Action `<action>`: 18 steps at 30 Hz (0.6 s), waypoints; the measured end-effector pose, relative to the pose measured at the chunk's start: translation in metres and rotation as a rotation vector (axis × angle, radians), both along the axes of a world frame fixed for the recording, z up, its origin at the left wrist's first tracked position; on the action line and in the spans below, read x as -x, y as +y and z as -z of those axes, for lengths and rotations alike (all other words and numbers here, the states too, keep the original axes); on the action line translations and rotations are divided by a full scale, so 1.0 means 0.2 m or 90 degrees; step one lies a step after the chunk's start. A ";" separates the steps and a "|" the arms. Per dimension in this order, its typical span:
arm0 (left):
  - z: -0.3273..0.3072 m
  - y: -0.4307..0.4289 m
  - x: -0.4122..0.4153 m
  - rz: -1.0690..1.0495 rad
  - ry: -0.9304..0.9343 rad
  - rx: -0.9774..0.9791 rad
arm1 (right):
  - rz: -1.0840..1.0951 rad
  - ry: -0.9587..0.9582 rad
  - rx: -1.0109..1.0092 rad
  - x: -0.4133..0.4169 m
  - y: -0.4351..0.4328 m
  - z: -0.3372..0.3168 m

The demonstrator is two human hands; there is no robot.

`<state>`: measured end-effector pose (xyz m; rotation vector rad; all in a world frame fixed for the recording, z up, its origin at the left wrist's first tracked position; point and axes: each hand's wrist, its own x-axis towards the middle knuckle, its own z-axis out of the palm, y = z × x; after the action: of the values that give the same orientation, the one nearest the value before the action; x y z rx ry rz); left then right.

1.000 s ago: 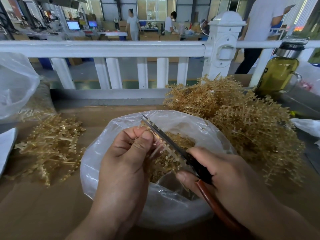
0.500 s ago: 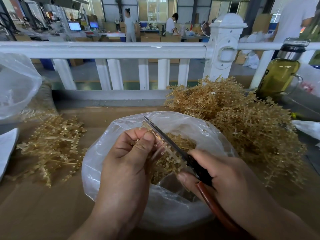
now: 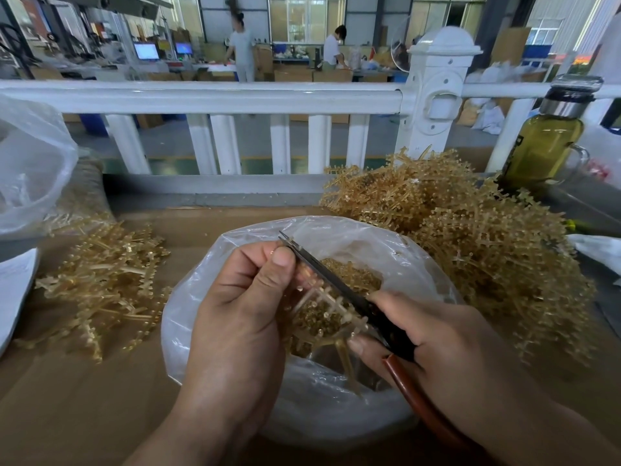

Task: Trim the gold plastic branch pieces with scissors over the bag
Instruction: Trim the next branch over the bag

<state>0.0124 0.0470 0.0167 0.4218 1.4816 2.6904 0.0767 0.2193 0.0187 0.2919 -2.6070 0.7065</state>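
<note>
Gold plastic branch pieces (image 3: pixel 470 250) are lying heaped on the desk (image 3: pixel 84 415) beside the bag (image 3: pixel 336 415), which is sitting open to catch offcuts. Over it, the left hand (image 3: pixel 242 314) is pinching one piece (image 3: pixel 322 307) in a tight grip. The right hand (image 3: pixel 447 338) is wrapping its grip round the scissors (image 3: pixel 336 284), blades almost closed.

place: factory workshop floor | where I work: cardboard-covered bench (image 3: pixel 84 398), bulk heap of gold plastic branch pieces (image 3: pixel 470 237) at its far right corner, smaller heap (image 3: pixel 100 280) by its left edge | past the white railing (image 3: pixel 235 95) ahead of me: one worker (image 3: pixel 242 45) and a second worker (image 3: pixel 332 48) at long tables, lit monitors (image 3: pixel 146 51), stacked cartons (image 3: pixel 312 75), tall windows (image 3: pixel 302 15)
</note>
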 end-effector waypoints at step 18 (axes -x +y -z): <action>0.03 -0.02 0.02 0.007 0.024 0.040 | -0.010 -0.017 -0.016 0.00 0.01 0.00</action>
<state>0.0074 0.0435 0.0114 0.4771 1.5644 2.6339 0.0762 0.2213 0.0187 0.3128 -2.6437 0.6872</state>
